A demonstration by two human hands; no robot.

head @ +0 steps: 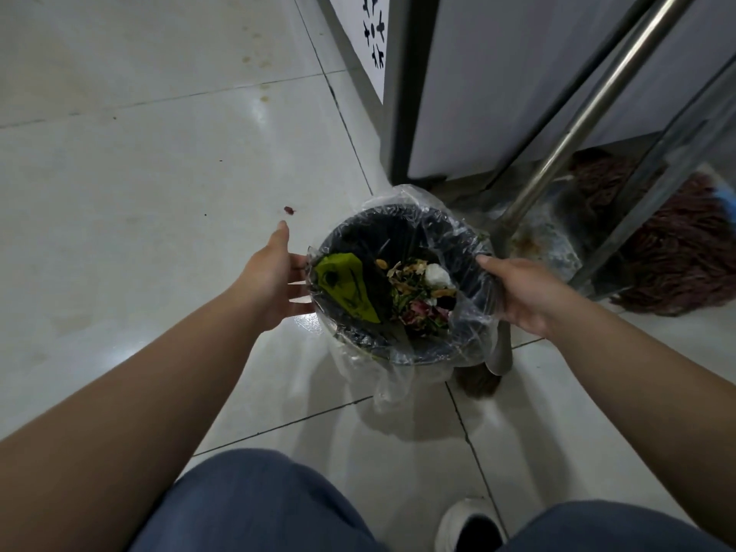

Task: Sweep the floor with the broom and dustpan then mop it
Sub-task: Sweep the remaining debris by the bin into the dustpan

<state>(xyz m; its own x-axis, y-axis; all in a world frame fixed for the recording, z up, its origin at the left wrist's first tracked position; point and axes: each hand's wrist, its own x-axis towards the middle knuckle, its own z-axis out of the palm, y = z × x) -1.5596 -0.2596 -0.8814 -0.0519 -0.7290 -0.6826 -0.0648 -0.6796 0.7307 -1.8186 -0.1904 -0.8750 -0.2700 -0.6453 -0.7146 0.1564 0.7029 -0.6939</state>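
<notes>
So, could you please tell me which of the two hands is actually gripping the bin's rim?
The right hand: it grips the bin's rim, while the left hand is open beside it.

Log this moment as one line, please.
left hand: open at bin rim | right hand: grips rim | bin: lined, holds scraps | mop: parked right

Two hands (275, 280) (525, 292), one bin (358, 241), one mop (669, 249), one shoe (470, 523).
</notes>
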